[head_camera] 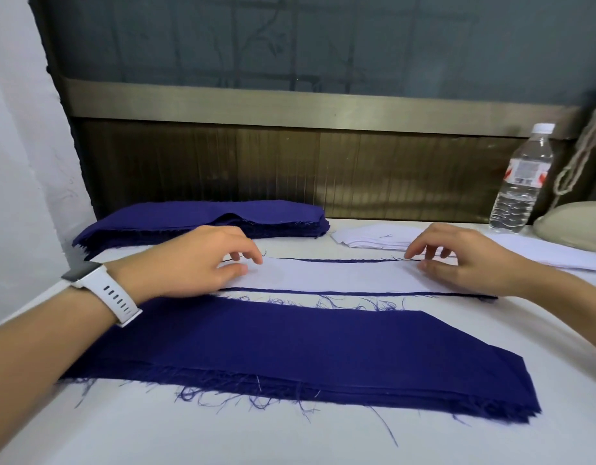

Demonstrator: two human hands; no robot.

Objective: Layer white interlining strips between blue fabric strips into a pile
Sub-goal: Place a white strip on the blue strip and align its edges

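So, I am squaring a white interlining strip [333, 276] onto the blue strip [323, 292] beneath it. This is the laying step, as I judge it, with the alignment not quite settled. My left hand [196, 260] sits at the strip's left end and my right hand [471, 263] at its right end. On both, the fingers [254, 257] are loosely bent and a little spread, tips touching the white cloth near its far edge, thumbs lying on it. Thumb and forefinger stand apart, so I read this as light touching, not a pinch.

The strip lies flat across the middle of the counter [122, 437], between the far blue stack [202, 218] and the near blue pile [290, 357]. It looks thin, pale and smooth, without a wrinkle I can see. The blue under it shows only as a narrow dark line along the far edge and another along the near edge, with loose threads trailing from the near one. The margins look fairly even, which suggests it is close to centred.

Next, I would think, comes a blue strip on top — probably from the far stack, just beyond my left hand. That calls for lifting my fingers away without dragging the light interlining askew. More white pieces [373, 239] wait near my right hand.
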